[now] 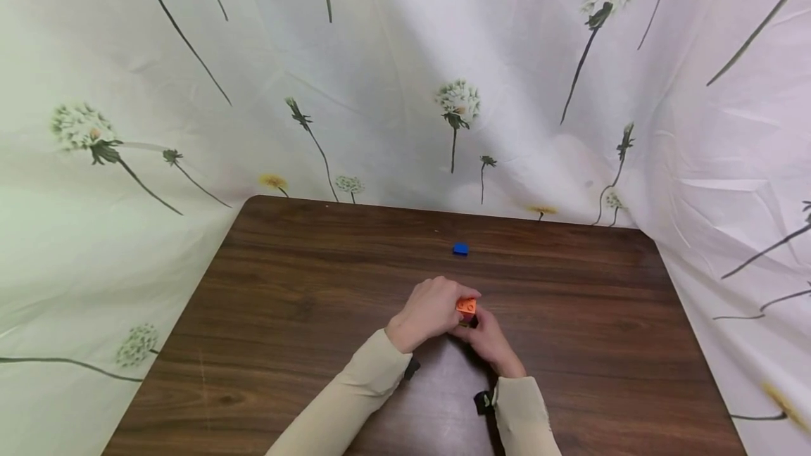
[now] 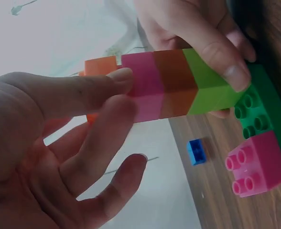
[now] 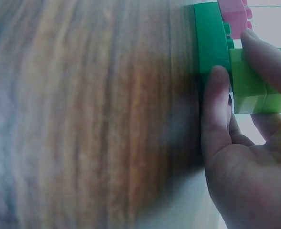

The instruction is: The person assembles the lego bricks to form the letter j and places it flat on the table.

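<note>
My left hand (image 1: pixel 431 309) pinches the top of a toy brick tower, its fingertips on the orange brick (image 2: pixel 101 66) and the magenta brick (image 2: pixel 143 71) beneath. A narrow gap shows between these two. Below them come a brown-orange brick (image 2: pixel 176 81) and a lime green brick (image 2: pixel 212 95). Low on the tower, my right hand (image 1: pixel 491 343) grips the lime brick, one finger lying along the long green base brick (image 3: pixel 212 38). A pink brick (image 2: pixel 257 164) sits on the base's other end, beside the tower.
A small blue brick (image 1: pixel 460 249) lies apart on the dark wooden table (image 1: pixel 304 266), beyond the hands. Behind the table hangs a white flower-print cloth (image 1: pixel 393 90). Black straps (image 1: pixel 484 403) show at the wrists.
</note>
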Demonstrator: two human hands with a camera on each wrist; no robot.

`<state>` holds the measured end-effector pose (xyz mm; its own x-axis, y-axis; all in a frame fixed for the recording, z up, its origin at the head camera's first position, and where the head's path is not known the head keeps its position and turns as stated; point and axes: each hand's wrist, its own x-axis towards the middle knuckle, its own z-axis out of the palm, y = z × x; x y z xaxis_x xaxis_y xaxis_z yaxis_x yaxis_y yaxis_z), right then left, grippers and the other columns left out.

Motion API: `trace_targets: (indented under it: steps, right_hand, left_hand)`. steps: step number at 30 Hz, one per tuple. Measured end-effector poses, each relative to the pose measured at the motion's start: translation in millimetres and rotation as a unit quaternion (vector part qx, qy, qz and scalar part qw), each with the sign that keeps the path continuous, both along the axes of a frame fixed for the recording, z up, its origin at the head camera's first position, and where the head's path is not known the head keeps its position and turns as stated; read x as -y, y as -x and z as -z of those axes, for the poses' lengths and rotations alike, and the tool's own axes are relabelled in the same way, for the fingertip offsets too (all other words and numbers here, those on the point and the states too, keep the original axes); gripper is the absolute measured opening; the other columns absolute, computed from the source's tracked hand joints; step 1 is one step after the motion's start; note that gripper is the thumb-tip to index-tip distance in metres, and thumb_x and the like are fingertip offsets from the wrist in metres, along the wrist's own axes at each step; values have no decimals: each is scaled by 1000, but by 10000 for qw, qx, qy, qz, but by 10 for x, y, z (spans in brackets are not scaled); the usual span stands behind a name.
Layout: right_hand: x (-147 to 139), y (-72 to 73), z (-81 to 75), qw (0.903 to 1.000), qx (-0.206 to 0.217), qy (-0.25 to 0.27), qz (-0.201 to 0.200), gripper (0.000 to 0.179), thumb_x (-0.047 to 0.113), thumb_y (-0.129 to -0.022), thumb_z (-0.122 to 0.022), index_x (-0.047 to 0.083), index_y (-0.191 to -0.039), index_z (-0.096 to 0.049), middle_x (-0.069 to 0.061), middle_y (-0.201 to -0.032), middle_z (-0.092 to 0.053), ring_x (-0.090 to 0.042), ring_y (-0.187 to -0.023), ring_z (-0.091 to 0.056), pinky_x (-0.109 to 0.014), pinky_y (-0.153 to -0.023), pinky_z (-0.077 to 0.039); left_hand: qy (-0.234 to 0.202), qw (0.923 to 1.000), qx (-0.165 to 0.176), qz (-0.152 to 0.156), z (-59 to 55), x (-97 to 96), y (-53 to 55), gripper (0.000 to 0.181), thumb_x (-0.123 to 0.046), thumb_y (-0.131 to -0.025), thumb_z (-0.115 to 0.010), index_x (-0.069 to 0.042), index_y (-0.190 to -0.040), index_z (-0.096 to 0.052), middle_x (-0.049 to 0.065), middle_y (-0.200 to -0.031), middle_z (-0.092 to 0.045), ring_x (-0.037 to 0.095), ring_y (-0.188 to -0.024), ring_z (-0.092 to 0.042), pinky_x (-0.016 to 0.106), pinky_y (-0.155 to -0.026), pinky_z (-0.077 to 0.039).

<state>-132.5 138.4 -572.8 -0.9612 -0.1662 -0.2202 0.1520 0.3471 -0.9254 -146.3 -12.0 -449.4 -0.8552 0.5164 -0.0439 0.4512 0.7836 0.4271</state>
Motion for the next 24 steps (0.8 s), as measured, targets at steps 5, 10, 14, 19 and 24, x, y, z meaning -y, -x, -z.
trace_targets:
  steps: [5, 10, 14, 19, 24]
  right_hand:
    - [-2, 2, 14, 10000, 74, 35, 55, 44, 22, -80, -78, 12, -120, -63, -4, -117, -66, -18, -103, -57, -45, -98, -43]
    - [3, -3, -1, 10000, 41, -12, 68, 44, 21, -80, -78, 12, -121, -63, -5, -118, -65, -21, -106, -57, -48, -100, -42]
    - [9, -9, -9, 10000, 1, -65, 27, 43, 21, -80, -78, 12, -119, -63, -4, -116, -66, -20, -104, -58, -48, -99, -43]
    - [6, -5, -6, 9999, -23, -107, 33, 44, 21, -79, -79, 11, -119, -63, -5, -116, -66, -20, -104, -58, -47, -99, -43]
    - [-5, 3, -8, 9999, 63, -133, 49, 43, 20, -80, -78, 11, -119, -63, -5, -118, -65, -21, -106, -57, -50, -101, -41]
  left_hand:
    - [62, 10000, 45, -57, -7, -11, -2, 48, 1, -78, -62, -24, -119, -70, -2, -105, -73, 9, -61, -46, 21, -47, -32]
    - [38, 9999, -24, -128, 13, 2, -10, 48, -1, -78, -64, -27, -119, -70, -1, -103, -73, 8, -58, -44, 21, -46, -31]
    - [117, 9998, -88, -167, 33, 9, -9, 49, -2, -78, -65, -28, -118, -70, -1, -100, -73, 8, -57, -43, 21, -45, -30]
    - [172, 9997, -111, -129, 43, 13, 0, 47, -3, -79, -66, -28, -119, -70, 0, -97, -73, 9, -56, -41, 21, -44, -29]
    - [157, 9996, -207, -67, 70, 23, 4, 46, -5, -79, -67, -27, -119, -70, 1, -95, -73, 9, -56, -42, 20, -44, -30]
